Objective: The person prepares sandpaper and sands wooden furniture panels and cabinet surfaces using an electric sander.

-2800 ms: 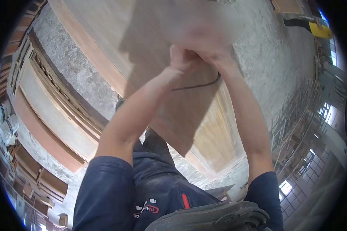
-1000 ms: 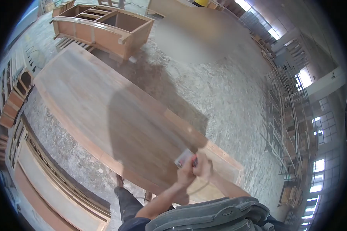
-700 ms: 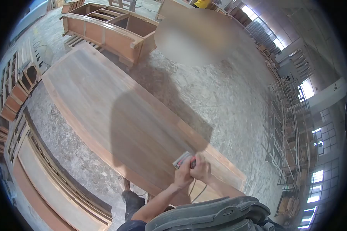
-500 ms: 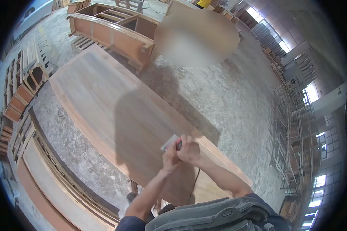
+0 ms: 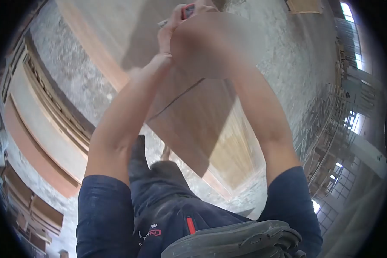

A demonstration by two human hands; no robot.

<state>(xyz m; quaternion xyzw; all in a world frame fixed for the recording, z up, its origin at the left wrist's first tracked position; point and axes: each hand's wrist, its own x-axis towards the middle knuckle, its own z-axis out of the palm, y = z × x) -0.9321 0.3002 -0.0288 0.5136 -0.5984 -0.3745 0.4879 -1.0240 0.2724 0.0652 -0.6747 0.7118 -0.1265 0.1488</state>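
Head view: gripping the hand tool with the left hand and, as far as the blur lets show, with the right hand too, at the top of the frame, over the wooden panel. Reaching far out, so might tilt the tool and mark the wood through uneven pressure. Trailing a cord towards a leg: could snag, jerking the tool aside.

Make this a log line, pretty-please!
left hand: holds red-black tool | right hand: beside it, partly blurred | wooden panel: below | cord: over panel
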